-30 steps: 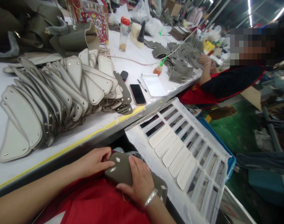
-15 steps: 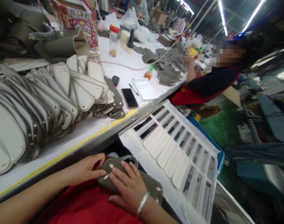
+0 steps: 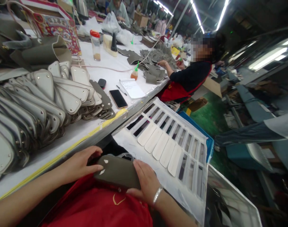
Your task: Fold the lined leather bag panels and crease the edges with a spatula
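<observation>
An olive-grey leather panel [image 3: 117, 171] with pale pointed tabs near its left end lies across my lap, over a red apron. At that left end, my left hand [image 3: 84, 164] holds the edge, its thumb along the near side and its fingers curled at the far side. My right hand [image 3: 146, 181] grips the other end, fingers over the top and thumb at the near edge. The part of the panel under the right hand is hidden. Left of them, a row of similar pale-faced panels [image 3: 37, 104] with metal studs leans on the white-covered table [image 3: 87, 126].
A slotted white rack [image 3: 125, 135] holding several pale strips [image 3: 155, 142] stands to the right, above a blue crate [image 3: 210, 148]. A phone [image 3: 118, 98], a notepad [image 3: 132, 89] and a glue bottle [image 3: 134, 74] lie or stand on the table. Farther along, a co-worker [image 3: 191, 75] handles grey pieces.
My right hand has moved from the panel's left-middle part to its right end. The panel's left end is now uncovered. The camera view has shifted to the right.
</observation>
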A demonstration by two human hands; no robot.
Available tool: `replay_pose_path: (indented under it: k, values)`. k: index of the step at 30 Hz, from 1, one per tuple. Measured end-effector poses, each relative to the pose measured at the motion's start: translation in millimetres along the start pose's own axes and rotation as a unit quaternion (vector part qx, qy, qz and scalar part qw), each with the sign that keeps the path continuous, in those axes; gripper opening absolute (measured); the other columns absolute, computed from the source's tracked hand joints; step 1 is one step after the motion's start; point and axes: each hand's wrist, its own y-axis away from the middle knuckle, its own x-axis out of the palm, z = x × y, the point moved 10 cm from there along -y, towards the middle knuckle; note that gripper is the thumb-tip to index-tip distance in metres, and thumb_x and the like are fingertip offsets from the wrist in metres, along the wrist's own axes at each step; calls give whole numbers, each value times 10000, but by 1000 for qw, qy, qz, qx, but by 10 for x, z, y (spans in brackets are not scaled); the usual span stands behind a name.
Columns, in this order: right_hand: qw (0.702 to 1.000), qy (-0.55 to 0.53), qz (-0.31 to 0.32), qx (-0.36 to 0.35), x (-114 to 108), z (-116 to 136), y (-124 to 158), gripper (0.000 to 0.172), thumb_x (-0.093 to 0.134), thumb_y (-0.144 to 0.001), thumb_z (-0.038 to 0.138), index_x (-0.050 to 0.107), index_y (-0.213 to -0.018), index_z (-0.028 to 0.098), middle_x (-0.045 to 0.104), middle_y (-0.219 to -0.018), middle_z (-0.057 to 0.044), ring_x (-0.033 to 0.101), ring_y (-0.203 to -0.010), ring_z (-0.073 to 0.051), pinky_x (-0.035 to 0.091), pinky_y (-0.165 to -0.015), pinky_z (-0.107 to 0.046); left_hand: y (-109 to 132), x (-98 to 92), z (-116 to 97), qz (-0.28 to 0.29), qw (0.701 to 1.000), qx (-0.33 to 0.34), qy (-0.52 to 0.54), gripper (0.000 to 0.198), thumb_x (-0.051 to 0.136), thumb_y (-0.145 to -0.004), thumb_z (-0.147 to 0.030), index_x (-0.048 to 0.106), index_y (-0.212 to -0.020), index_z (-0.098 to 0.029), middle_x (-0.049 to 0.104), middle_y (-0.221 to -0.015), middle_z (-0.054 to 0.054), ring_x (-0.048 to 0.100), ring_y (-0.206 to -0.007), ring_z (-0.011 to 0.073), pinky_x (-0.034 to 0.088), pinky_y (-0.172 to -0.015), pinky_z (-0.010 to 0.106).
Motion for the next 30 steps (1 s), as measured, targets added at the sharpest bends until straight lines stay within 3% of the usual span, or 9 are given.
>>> replay_pose_path:
  k: [2, 5, 7, 9, 14, 20, 22, 26, 30]
  values:
    - [999, -3, 20, 30, 10, -88, 38, 967, 564, -688, 679, 334, -1359, 23, 422, -1340, -244, 405, -1225, -332, 347, -999, -520, -22, 55, -355, -9, 994, 89, -64, 687, 636, -679, -520, 419, -1261, -226, 500, -1281, 84, 464, -1151, 262, 353, -977, 364]
    - [998, -19, 30, 46, 57, -124, 3, 1035, 622, -611, 698, 338, -1356, 38, 437, -1330, -222, 424, -1204, -320, 339, -1009, -479, -85, 468, -731, 62, 965, 182, -175, 970, 693, -557, -583, 316, -1365, -201, 390, -1406, 130, 361, -1260, 321, 254, -1052, 446]
    - [998, -26, 22, 47, 83, -131, -22, 1040, 617, -592, 719, 344, -1352, 64, 453, -1319, -202, 435, -1187, -313, 339, -1001, -468, -151, 693, -791, 86, 949, 191, -236, 968, 688, -533, -591, 357, -1336, -165, 446, -1351, 158, 415, -1202, 340, 276, -1012, 473]
    - [998, -29, 10, 46, 95, -138, -27, 999, 592, -606, 728, 360, -1340, 91, 470, -1301, -184, 451, -1158, -310, 346, -979, -471, -200, 789, -808, 79, 940, 198, -266, 866, 666, -566, -560, 414, -1282, -146, 525, -1244, 159, 479, -1107, 328, 322, -943, 450]
    - [998, -29, 4, 48, 93, -170, -23, 916, 571, -632, 720, 401, -1297, 115, 513, -1237, -161, 485, -1078, -309, 367, -927, -479, -226, 765, -799, 56, 937, 211, -272, 677, 627, -637, -475, 462, -1203, -141, 570, -1141, 139, 520, -1018, 299, 339, -880, 413]
    - [998, -22, -44, 31, 69, -139, 92, 981, 531, -605, 781, 363, -1332, 144, 508, -1262, -148, 490, -1082, -310, 372, -930, -487, -126, 695, -821, 29, 944, 234, -233, 833, 621, -593, -656, 467, -1251, -168, 555, -1221, 132, 508, -1084, 310, 342, -947, 425]
    - [996, -23, -80, 33, 71, -156, 129, 989, 537, -580, 794, 367, -1331, 174, 524, -1254, -129, 504, -1069, -310, 381, -932, -486, -103, 684, -833, 9, 945, 248, -215, 731, 563, -689, -639, 464, -1272, -208, 551, -1261, 113, 507, -1120, 295, 343, -975, 413]
    - [991, -7, -97, 87, 64, -229, 85, 648, 513, -727, 663, 479, -1218, 240, 602, -1136, -76, 564, -989, -273, 439, -867, -450, -184, 601, -784, -48, 957, 192, -213, 404, 542, -792, -444, 570, -1142, -245, 618, -1162, 75, 556, -1046, 263, 395, -931, 408]
    - [987, 10, -27, 157, -6, -221, 23, 574, 503, -732, 668, 572, -1099, 232, 648, -1021, -80, 604, -914, -281, 473, -796, -439, -191, 496, -722, -40, 974, 137, -175, 338, 552, -781, -403, 623, -1047, -207, 640, -1082, 82, 565, -1009, 261, 415, -896, 402]
